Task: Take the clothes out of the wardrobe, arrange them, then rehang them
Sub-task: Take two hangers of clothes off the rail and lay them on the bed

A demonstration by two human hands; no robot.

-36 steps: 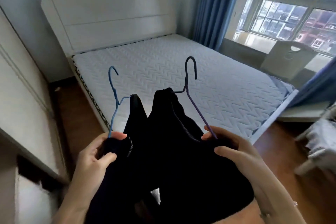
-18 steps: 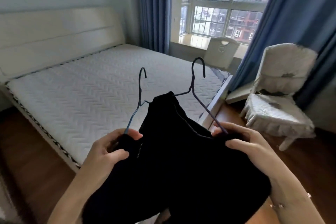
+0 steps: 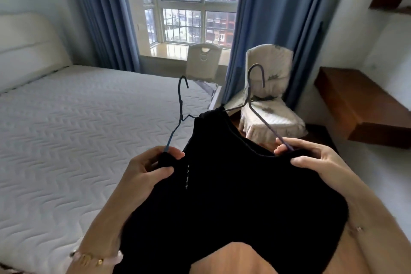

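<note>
Black clothes (image 3: 233, 184) held up beside the bed (image 3: 66, 140), left hand (image 3: 153, 169) pinching cloth against the blue hanger (image 3: 181, 104), right hand (image 3: 311, 160) pinching cloth with the purple hanger (image 3: 255, 95); the two free hooks may tangle, or a garment slip floorward.

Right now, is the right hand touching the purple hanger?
Touching. Head view: the right hand pinches the purple hanger by its lower arm, against the black garment.
</note>
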